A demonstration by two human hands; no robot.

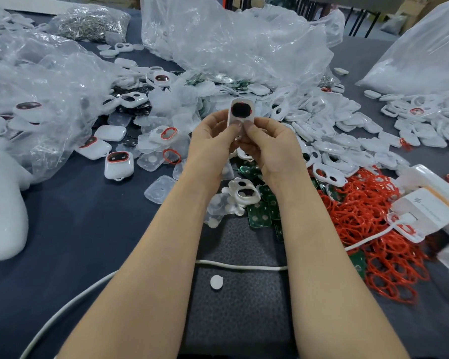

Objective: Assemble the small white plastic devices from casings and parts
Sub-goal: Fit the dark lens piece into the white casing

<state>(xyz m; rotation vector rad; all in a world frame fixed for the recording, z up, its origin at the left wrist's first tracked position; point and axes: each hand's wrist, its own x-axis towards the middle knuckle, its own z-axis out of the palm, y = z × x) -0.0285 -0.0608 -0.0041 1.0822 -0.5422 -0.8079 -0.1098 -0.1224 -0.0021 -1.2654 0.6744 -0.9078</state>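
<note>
**A:** Both hands are up at centre. The left hand (213, 141) and right hand (272, 149) pinch one white casing (241, 110) by its lower end, thumbs on its face. It stands upright above the heap, its dark oval window rimmed in red.

**B:** One piece in play. What lies round it?

**A:** On the worktop (88, 229), left of the hands, I count at least three closed devices (119, 164) with red-rimmed windows, lying outside the bags. To the right is a spill of open white shells (335, 130), too many to count. Nearer us there's a tangle of red rings (368, 229), with green circuit boards (262, 211) just beside it.

**B:** And the bags?

**A:** Three big clear ones. The left bag (36, 81) holds white devices, and one dark window shows through the film. The middle bag (231, 40) is crumpled, and I can't tell what's in it. The right bag (420, 53) is stuffed with something white, and I can't tell that either. A fourth, smaller bag (91, 19) at the back left is packed with small metal pieces.

**B:** Anything close to the person?

**A:** One white cable (241, 267) crosses under both forearms. One small white disc (216, 282) sits alone on the dark mat (241, 320) between them.
</note>
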